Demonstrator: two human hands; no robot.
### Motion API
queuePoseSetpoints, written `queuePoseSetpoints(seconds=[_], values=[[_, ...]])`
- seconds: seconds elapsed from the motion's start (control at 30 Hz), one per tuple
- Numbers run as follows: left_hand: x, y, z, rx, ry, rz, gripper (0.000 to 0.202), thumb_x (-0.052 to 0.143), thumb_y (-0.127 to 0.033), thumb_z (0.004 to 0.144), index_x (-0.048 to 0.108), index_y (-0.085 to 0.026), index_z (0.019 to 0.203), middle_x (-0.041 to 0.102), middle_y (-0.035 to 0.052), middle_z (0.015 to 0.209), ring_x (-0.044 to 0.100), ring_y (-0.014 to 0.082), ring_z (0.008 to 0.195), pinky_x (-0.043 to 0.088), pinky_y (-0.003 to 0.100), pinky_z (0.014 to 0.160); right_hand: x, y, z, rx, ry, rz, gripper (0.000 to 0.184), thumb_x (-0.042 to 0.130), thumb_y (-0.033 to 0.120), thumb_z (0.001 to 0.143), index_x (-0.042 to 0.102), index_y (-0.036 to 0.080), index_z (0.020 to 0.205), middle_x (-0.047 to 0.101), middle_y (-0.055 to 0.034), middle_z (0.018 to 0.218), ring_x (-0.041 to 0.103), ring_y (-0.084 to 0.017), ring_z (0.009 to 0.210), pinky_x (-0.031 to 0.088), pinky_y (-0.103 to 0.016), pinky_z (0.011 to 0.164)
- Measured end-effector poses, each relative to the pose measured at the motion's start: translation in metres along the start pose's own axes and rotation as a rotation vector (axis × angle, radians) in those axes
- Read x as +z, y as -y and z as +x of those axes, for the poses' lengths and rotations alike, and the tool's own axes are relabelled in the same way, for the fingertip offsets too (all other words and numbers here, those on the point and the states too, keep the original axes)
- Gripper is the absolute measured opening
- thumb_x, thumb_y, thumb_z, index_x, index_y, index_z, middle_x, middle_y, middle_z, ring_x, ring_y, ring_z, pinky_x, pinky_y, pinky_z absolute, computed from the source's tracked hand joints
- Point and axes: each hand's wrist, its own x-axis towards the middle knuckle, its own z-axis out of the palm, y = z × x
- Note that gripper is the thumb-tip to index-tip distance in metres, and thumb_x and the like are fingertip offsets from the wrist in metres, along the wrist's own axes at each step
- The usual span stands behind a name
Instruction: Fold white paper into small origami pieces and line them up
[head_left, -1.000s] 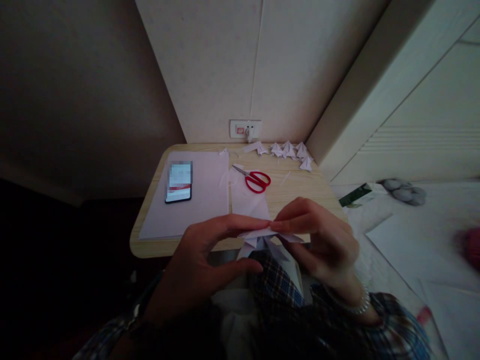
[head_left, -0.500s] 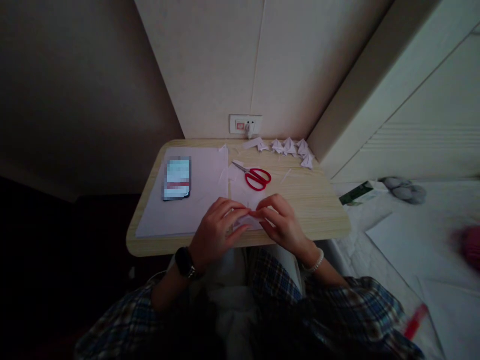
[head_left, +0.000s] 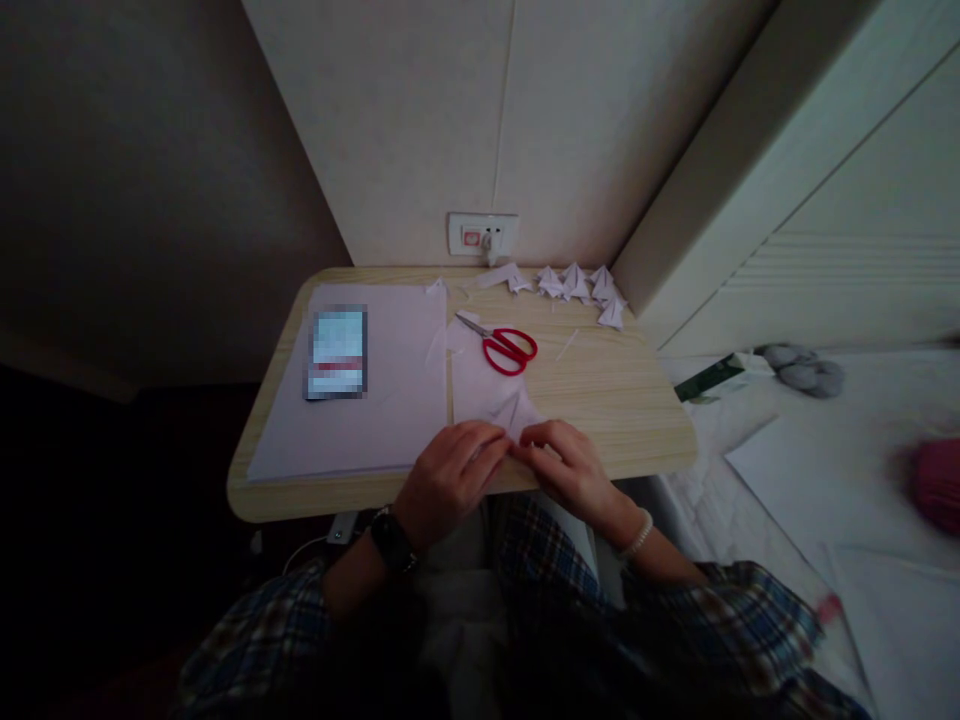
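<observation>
At the front edge of the small table, a folded piece of white paper (head_left: 514,412) is pinched at its near side, its pointed part facing away from me. My left hand (head_left: 456,472) closes its fingertips on the paper's left side. From the right, my right hand (head_left: 568,470) grips the same paper, and the fingertips of both hands nearly meet. The near edge of the paper is hidden by my fingers. Beyond it, scissors with red handles (head_left: 507,350) lie partly over a white sheet (head_left: 472,375).
A phone (head_left: 337,352) with a lit screen rests on large white paper (head_left: 405,400) at the left. Several folded paper pieces (head_left: 574,282) line the table's back right, below a wall socket (head_left: 484,236). Grey yarn (head_left: 802,370) and a green-white box (head_left: 712,378) lie right of the table.
Both hands have moved slightly nearer to me, and more of the folded paper now shows beyond the fingers. The whole view has shifted a little.
</observation>
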Motion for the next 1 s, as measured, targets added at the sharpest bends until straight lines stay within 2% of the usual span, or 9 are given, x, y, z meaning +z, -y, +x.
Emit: queuePoseSetpoints(seconds=[0.1, 0.23, 0.33, 0.47, 0.6, 0.7, 0.87, 1.0], values=[[-0.005, 0.005, 0.002, 0.047, -0.032, 0.038, 0.017, 0.057, -0.010, 0.085, 0.060, -0.010, 0.102, 0.069, 0.0119, 0.096, 0.062, 0.0224, 0.093, 0.053, 0.036, 0.081, 0.001, 0.001, 0.005, 0.040, -0.003, 0.032, 0.019, 0.043, 0.011, 0.092, 0.060, 0.019, 0.093, 0.061, -0.0072, 0.090, 0.054, -0.017, 0.080, 0.044, -0.028, 0.068], [-0.006, 0.010, -0.005, 0.056, 0.049, 0.112, 0.013, 0.052, -0.010, 0.087, 0.062, -0.009, 0.095, 0.070, 0.0108, 0.090, 0.064, 0.0204, 0.085, 0.054, 0.034, 0.078, 0.011, 0.000, 0.008, 0.057, 0.085, 0.077, 0.020, 0.042, 0.012, 0.092, 0.060, 0.017, 0.098, 0.063, -0.0102, 0.098, 0.057, -0.019, 0.085, 0.048, -0.030, 0.071], [-0.001, 0.008, -0.013, 0.040, 0.118, 0.129, 0.014, 0.050, -0.011, 0.088, 0.064, -0.010, 0.090, 0.070, 0.0098, 0.086, 0.064, 0.0201, 0.081, 0.055, 0.033, 0.077, 0.017, -0.003, 0.003, 0.079, 0.169, 0.109, 0.015, 0.046, 0.012, 0.090, 0.060, 0.016, 0.095, 0.063, -0.0117, 0.100, 0.058, -0.020, 0.086, 0.050, -0.031, 0.073], [0.006, 0.002, -0.018, 0.011, 0.153, 0.121, 0.016, 0.050, -0.008, 0.087, 0.066, -0.007, 0.089, 0.070, 0.0108, 0.086, 0.065, 0.0213, 0.081, 0.055, 0.033, 0.076, 0.013, -0.007, -0.006, 0.137, 0.211, 0.145, 0.018, 0.046, 0.008, 0.087, 0.060, 0.016, 0.095, 0.063, -0.0136, 0.103, 0.058, -0.023, 0.093, 0.051, -0.036, 0.078], [0.009, 0.000, -0.018, -0.011, 0.147, 0.125, 0.015, 0.052, -0.009, 0.087, 0.066, -0.008, 0.090, 0.070, 0.0101, 0.087, 0.064, 0.0211, 0.081, 0.055, 0.033, 0.077, 0.001, -0.008, -0.008, 0.304, 0.151, 0.239, 0.027, 0.041, 0.003, 0.085, 0.059, 0.017, 0.100, 0.059, -0.0125, 0.106, 0.056, -0.022, 0.099, 0.050, -0.037, 0.084], [0.010, 0.000, -0.020, -0.015, 0.131, 0.130, 0.018, 0.049, -0.010, 0.089, 0.066, -0.010, 0.093, 0.071, 0.0102, 0.091, 0.065, 0.0212, 0.086, 0.055, 0.034, 0.079, 0.001, -0.008, -0.001, 0.460, 0.101, 0.336, 0.025, 0.042, 0.007, 0.088, 0.059, 0.017, 0.103, 0.058, -0.0117, 0.106, 0.055, -0.021, 0.101, 0.048, -0.036, 0.089], [0.012, -0.003, -0.024, -0.004, 0.112, 0.126, 0.022, 0.045, -0.009, 0.090, 0.066, -0.009, 0.097, 0.071, 0.0131, 0.095, 0.066, 0.0215, 0.093, 0.055, 0.035, 0.084, 0.019, -0.015, 0.018, 0.564, 0.176, 0.323, 0.021, 0.051, 0.020, 0.088, 0.060, 0.014, 0.107, 0.059, -0.0138, 0.106, 0.053, -0.025, 0.102, 0.043, -0.043, 0.092], [0.008, -0.006, -0.023, 0.035, 0.070, 0.110, 0.021, 0.047, -0.007, 0.089, 0.066, -0.008, 0.097, 0.072, 0.0131, 0.094, 0.066, 0.0220, 0.093, 0.056, 0.035, 0.084, 0.029, -0.026, 0.032, 0.593, 0.248, 0.344, 0.014, 0.058, 0.022, 0.084, 0.065, 0.014, 0.093, 0.061, -0.0136, 0.099, 0.053, -0.028, 0.098, 0.041, -0.049, 0.089]])
